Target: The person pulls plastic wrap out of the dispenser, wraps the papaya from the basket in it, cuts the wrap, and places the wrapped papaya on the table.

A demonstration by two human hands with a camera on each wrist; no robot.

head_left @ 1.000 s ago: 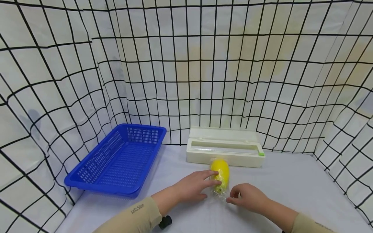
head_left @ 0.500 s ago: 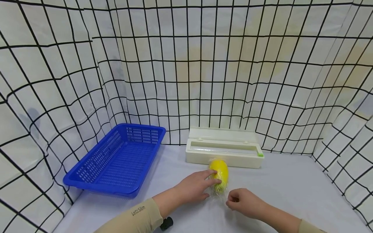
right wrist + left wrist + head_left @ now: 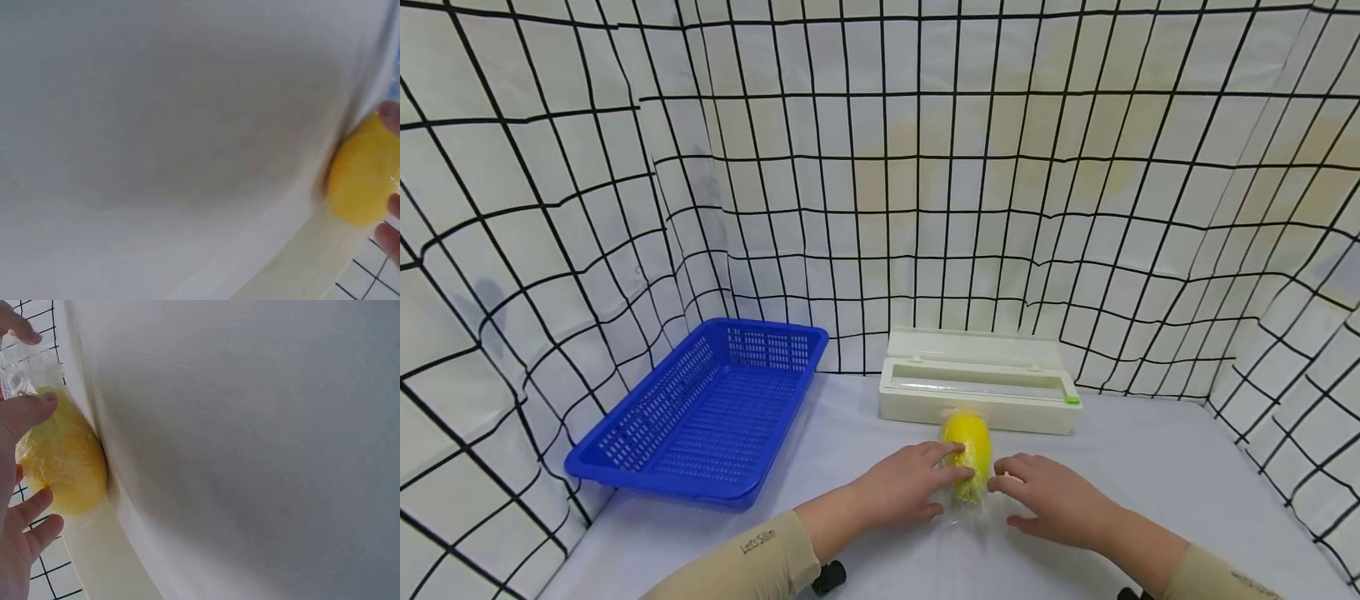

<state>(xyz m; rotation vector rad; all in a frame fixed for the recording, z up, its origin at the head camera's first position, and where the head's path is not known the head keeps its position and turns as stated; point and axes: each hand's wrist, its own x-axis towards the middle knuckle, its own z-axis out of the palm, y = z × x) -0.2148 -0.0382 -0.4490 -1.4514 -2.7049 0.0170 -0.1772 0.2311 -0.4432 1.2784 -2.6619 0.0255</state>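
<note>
A yellow oblong fruit [image 3: 973, 446], greenish at its near end, lies on the white cloth wrapped in clear cling film [image 3: 967, 508]. The loose film bunches at the end closest to me. My left hand [image 3: 898, 487] reaches in from the left, two extended fingertips resting on the fruit. On the other side, my right hand [image 3: 1060, 502] has its fingers spread, their tips right at the fruit's edge. In the left wrist view, extended fingers [image 3: 28, 415] overlap the wrapped fruit. Only the fingertips [image 3: 389, 115] of the right hand show in its wrist view, beside the fruit.
A cream cling film dispenser [image 3: 973, 415] stands just behind the fruit, its lid raised and a film roll inside. To the left sits a blue perforated plastic basket [image 3: 700, 487]. Black-gridded white cloth walls [image 3: 970, 183] enclose the back and sides.
My right hand was curled beside the loose film; its fingers have since spread and moved forward to the fruit's right side. My left hand keeps touching the fruit.
</note>
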